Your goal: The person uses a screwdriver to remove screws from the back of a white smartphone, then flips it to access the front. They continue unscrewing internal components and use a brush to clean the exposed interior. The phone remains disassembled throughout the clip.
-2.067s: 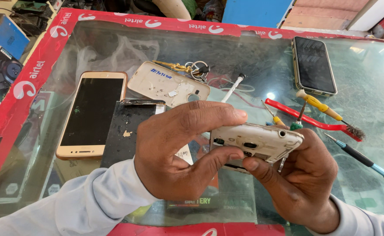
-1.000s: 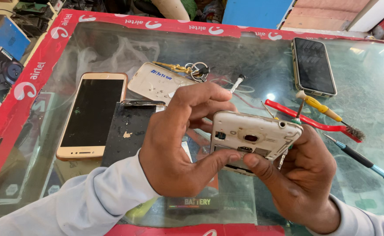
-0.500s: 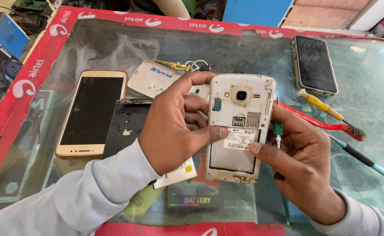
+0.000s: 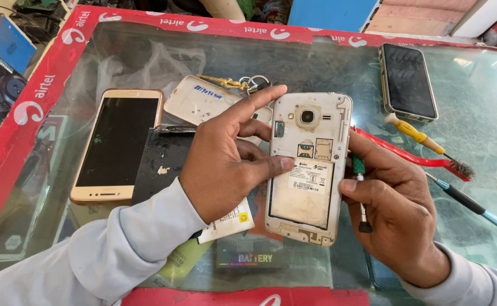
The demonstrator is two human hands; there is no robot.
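Both my hands hold up a white phone point(image 4: 308, 170) with its back cover off, the open back facing me with camera, card slots and empty battery bay showing. My left hand point(image 4: 225, 164) grips its left edge, thumb on the label in the bay, forefinger stretched along the top. My right hand point(image 4: 395, 209) supports the right edge and also keeps a small screwdriver point(image 4: 360, 187) with a green collar tucked against the palm, tip pointing down.
On the glass counter with a red border point(image 4: 50, 73) lie a gold phone point(image 4: 118, 144), a black panel point(image 4: 160, 164), a white back cover point(image 4: 200, 102), keys point(image 4: 242, 84), a dark phone point(image 4: 408, 81), a yellow-handled tool point(image 4: 415, 135), a red brush point(image 4: 412, 157) and a blue-tipped screwdriver point(image 4: 475, 207).
The phone was held edge-on and low; both hands turned it and lifted it so its open back now faces me. The things on the counter stayed put.
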